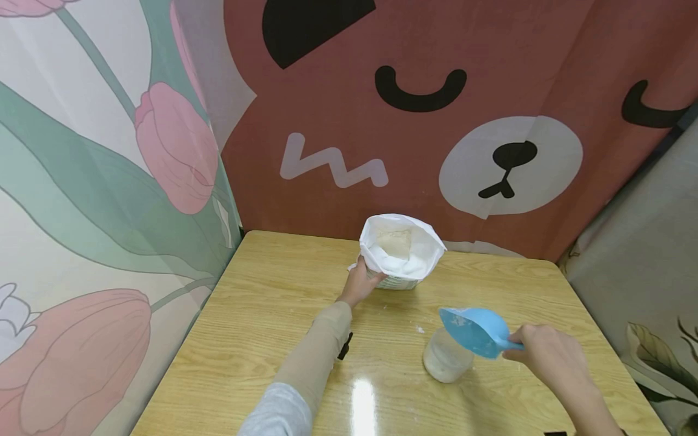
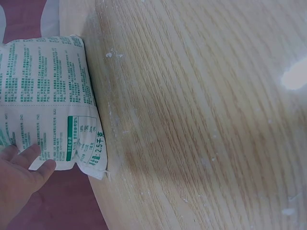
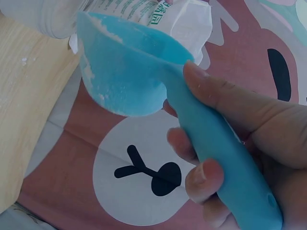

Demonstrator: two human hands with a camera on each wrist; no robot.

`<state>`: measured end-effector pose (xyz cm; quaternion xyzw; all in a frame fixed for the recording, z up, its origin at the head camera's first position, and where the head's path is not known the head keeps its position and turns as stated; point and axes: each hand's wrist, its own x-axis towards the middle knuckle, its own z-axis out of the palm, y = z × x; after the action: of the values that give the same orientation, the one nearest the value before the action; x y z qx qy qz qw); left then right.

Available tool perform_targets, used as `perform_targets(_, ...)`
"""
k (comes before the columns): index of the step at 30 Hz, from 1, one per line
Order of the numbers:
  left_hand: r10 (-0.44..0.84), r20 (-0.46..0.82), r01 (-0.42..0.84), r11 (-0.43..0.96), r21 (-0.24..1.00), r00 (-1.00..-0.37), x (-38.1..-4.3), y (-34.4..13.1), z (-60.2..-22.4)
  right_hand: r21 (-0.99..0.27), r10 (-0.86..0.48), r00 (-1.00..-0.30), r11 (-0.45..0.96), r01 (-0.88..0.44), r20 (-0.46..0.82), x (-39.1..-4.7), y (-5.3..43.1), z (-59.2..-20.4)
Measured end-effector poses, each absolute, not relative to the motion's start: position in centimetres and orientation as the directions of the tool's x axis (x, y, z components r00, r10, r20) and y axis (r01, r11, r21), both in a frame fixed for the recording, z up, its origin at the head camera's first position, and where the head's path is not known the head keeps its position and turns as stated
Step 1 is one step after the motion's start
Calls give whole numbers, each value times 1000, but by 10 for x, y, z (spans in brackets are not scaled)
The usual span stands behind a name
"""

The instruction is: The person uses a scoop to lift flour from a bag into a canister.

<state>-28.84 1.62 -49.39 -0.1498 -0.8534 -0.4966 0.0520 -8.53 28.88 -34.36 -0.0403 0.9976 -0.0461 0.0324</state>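
Note:
A white bag with green print (image 1: pixel 431 253) stands open-topped near the back of the table, pale powder (image 1: pixel 394 242) inside. My left hand (image 1: pixel 361 284) holds the bag's left side, the thumb toward its front. In the left wrist view, the fingers (image 2: pixel 29 154) lie against the printed bag (image 2: pixel 45 91). My right hand (image 1: pixel 551 354) grips a light-blue scoop (image 1: pixel 477 330) by its handle, tilted above a clear jar (image 1: pixel 444 363). White powder clings to the scoop's bowl (image 3: pixel 127 91) in the right wrist view. How full the jar is, I cannot tell.
The wooden table (image 1: pixel 262 303) carries specks of white powder (image 1: pixel 419 329) near the jar. A curtain with a printed bear (image 1: pixel 327 109) hangs behind it, and a tulip-patterned curtain (image 1: pixel 174 145) on the left.

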Motion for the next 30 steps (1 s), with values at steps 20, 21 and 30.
perform_targets(20, 197, 244, 309, 463, 831, -950, -291, 17, -496, -167, -37, -980, 986, -4, -197, -94, 301, -341)
perform_targets(21, 198, 246, 311, 462, 831, -949, -291, 17, -497, -176, -42, -979, 984, -7, -198, -94, 302, -340)
perform_targets(30, 196, 240, 305, 461, 833, -951, -291, 17, -498, -311, -25, -965, 949, 60, -262, -91, 306, -332)
